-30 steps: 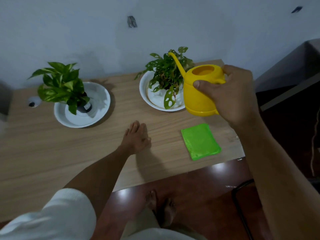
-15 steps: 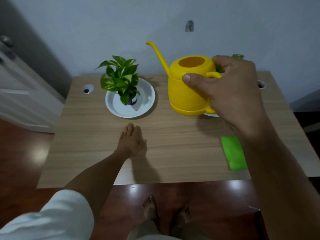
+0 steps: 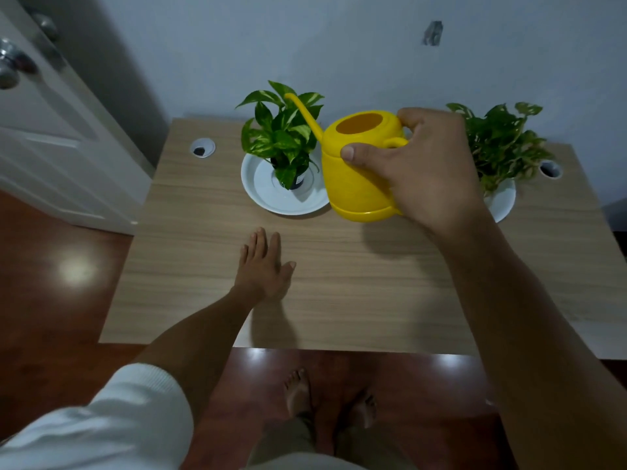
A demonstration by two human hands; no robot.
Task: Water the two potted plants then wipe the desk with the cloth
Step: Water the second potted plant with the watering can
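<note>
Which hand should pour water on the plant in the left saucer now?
Right hand: it grips the yellow watering can, whose spout is at the plant. Left hand lies flat on the desk.

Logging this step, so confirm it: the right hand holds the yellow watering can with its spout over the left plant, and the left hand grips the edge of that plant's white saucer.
One detail is wrong. The head view shows the left hand lying flat and open on the desk, apart from the white saucer, not gripping it. The rest stands: the right hand holds the yellow watering can with its spout over the left plant.
</note>
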